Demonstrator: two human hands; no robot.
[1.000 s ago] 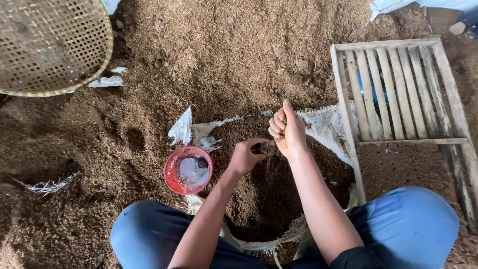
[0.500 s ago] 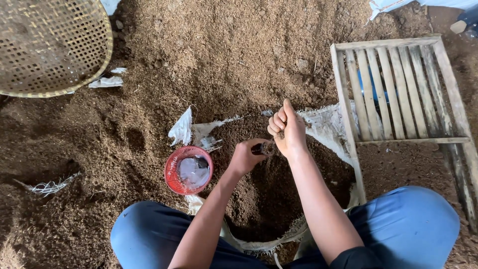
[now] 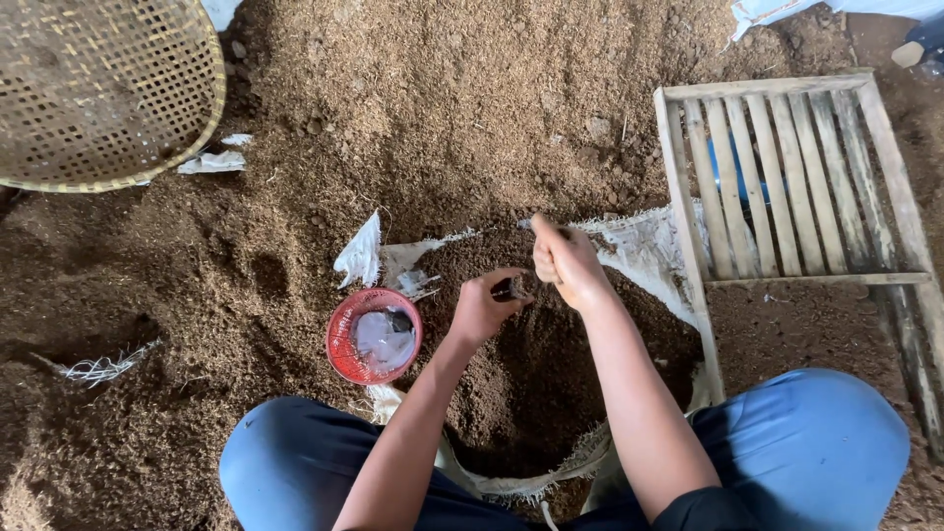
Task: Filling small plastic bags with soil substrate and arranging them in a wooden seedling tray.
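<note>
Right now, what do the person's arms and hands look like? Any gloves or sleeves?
Both arms are bare to past the elbow. The left hand and right hand wear no gloves, rings or watch. A dark sleeve edge shows at the right upper arm. Blue trousers cover the knees.

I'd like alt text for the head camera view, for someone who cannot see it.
Seen from above, a crouching person's left hand pinches a small dark object and the right hand is closed in a fist, both over an open white woven sack of brown soil. A small round red plastic basket sits left of the hands, a wooden slatted frame to the right.
</note>
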